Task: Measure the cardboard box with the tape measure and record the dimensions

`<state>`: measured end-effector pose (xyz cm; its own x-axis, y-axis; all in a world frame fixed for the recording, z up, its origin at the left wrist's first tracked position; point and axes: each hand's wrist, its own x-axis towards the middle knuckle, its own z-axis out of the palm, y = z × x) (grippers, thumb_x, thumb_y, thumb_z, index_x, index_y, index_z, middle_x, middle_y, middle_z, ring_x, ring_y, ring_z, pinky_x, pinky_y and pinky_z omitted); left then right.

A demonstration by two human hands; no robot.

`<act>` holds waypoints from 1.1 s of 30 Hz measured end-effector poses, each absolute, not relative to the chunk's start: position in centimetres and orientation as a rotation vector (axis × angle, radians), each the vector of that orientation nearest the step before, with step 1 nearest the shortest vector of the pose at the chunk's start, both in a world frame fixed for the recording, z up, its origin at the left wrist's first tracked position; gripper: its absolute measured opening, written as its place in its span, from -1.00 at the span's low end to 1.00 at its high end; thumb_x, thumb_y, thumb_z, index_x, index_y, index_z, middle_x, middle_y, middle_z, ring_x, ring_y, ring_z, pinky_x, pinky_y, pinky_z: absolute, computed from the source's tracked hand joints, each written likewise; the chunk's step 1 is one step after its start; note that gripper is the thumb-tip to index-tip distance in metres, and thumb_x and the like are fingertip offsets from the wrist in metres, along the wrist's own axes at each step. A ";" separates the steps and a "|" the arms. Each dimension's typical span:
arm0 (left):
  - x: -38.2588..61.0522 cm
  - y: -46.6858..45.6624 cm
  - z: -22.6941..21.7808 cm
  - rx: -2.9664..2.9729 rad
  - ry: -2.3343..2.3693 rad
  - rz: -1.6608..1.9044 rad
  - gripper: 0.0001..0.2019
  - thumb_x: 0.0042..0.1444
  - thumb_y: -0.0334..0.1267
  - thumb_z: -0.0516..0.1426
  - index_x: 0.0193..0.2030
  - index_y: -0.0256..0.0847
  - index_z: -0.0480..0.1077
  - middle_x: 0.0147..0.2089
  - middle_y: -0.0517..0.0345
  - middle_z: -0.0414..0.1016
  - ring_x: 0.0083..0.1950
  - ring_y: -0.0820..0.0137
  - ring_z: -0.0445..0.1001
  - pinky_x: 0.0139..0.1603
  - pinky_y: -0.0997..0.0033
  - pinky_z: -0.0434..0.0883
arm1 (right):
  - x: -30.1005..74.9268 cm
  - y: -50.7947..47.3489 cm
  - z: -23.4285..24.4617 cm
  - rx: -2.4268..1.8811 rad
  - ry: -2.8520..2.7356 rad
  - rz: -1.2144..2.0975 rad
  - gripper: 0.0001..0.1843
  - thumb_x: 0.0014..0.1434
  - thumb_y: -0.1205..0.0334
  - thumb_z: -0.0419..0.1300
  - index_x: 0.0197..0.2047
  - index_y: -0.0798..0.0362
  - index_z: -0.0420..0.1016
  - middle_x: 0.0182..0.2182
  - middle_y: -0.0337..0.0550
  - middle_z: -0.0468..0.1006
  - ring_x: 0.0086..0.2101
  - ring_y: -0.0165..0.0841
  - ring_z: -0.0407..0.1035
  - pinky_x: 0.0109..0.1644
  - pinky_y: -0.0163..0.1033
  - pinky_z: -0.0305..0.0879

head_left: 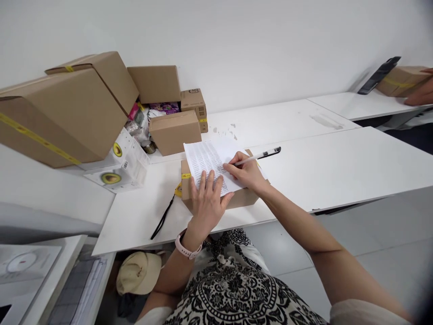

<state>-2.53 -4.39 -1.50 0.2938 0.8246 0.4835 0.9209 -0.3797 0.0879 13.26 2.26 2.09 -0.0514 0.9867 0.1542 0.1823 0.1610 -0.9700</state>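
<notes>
A printed sheet of paper (216,158), with columns of small text, lies on top of a cardboard box (241,198) near the table's front edge. My left hand (208,198) rests flat on the lower left of the sheet, fingers spread. In my right hand (248,171) is a pen (267,153) with a black cap on its rear end, pinched between thumb and fingers. Its tip, hard to make out, points at the right part of the sheet. Left of the box sits a yellow tape measure (177,189) with a black strap, partly hidden.
Large cardboard boxes (67,117) and white boxes with avocado pictures (117,171) are stacked at the left. Smaller cartons (176,131) stand by the wall. Far right, another person's hand (421,92) touches a taped box (399,81). A beige cap (138,273) lies below the table.
</notes>
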 end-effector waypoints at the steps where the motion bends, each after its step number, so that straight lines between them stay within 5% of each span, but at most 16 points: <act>1: -2.5 -4.4 -1.5 -2.352 -1.613 -0.684 -0.46 0.36 0.08 0.02 0.27 -0.26 0.39 0.40 -0.20 0.34 0.43 -0.13 0.23 0.41 -0.39 0.05 | 13.3 2.2 2.0 -1.217 -1.442 0.994 -0.68 0.04 0.08 0.32 -0.49 -0.01 0.24 -0.60 -0.35 0.26 -0.53 -0.44 0.11 -0.44 -0.25 0.04; 33: -2.7 -4.5 -1.4 -2.352 -1.610 -0.665 -0.47 0.38 0.08 -0.02 0.27 -0.22 0.40 0.40 -0.17 0.34 0.44 -0.10 0.24 0.42 -0.36 0.05 | 13.4 2.5 1.7 -1.267 -1.542 0.988 -0.70 -0.01 0.18 0.26 -0.53 -0.02 0.16 -0.62 -0.36 0.18 -0.55 -0.45 0.02 -0.45 -0.24 -0.09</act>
<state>-2.66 -4.52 -1.41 0.3000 0.8255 0.4782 0.9223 -0.3791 0.0758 13.37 2.49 1.71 -0.0887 0.9858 0.1425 0.2828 0.1621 -0.9454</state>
